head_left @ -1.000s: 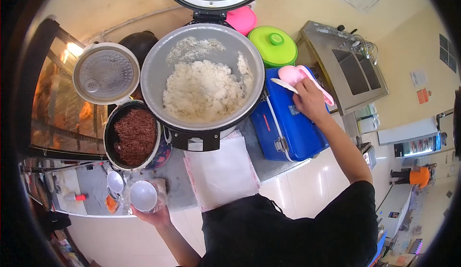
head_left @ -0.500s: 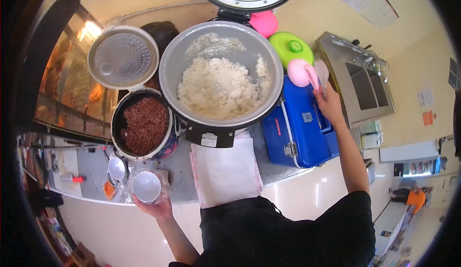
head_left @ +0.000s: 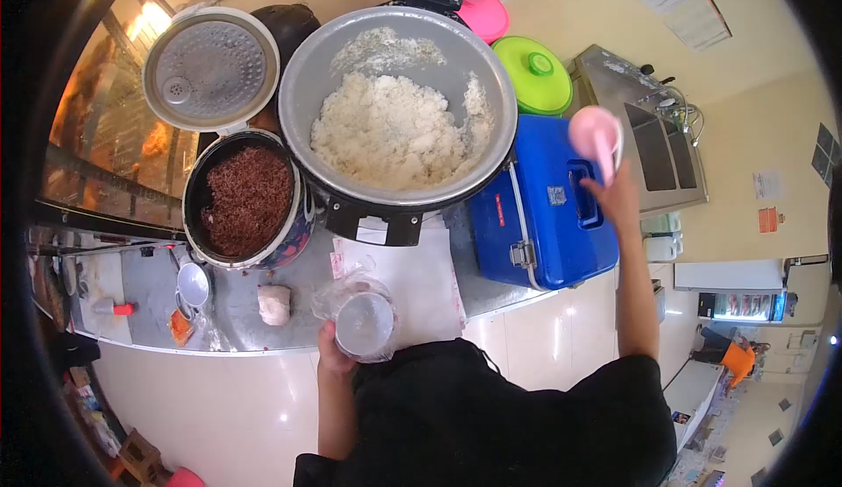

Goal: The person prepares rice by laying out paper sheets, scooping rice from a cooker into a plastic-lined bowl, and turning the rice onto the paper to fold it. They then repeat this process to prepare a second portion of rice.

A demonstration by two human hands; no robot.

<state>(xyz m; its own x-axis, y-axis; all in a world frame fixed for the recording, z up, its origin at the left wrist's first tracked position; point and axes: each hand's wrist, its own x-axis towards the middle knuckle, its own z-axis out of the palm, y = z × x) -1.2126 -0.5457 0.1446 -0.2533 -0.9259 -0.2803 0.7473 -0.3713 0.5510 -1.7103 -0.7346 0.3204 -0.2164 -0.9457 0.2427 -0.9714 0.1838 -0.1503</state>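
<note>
My left hand (head_left: 334, 352) grips a small white bowl (head_left: 364, 325) with clear plastic wrap around it, held over the front edge of the counter. My right hand (head_left: 618, 202) is raised by the blue cooler box (head_left: 548, 250), closed around the handle of a pink rice scoop (head_left: 593, 131); a paler edge shows behind the scoop's round head. Between my hands, a large open rice cooker (head_left: 307, 127) holds white rice (head_left: 390, 127). To its left stands a smaller open cooker (head_left: 296, 224) of reddish-brown rice (head_left: 248, 199).
White paper sheets (head_left: 421, 285) lie before the large cooker. A wrapped pale lump (head_left: 274, 305) and another white bowl (head_left: 193, 285) sit on the counter (head_left: 237, 298). A green lid (head_left: 531, 75) is behind the cooler, and a metal sink (head_left: 640, 127) stands at right.
My left hand has carried the bowl rightward to the paper's edge, uncovering the pale lump. My right hand and the scoop have shifted right, away from the green lid.
</note>
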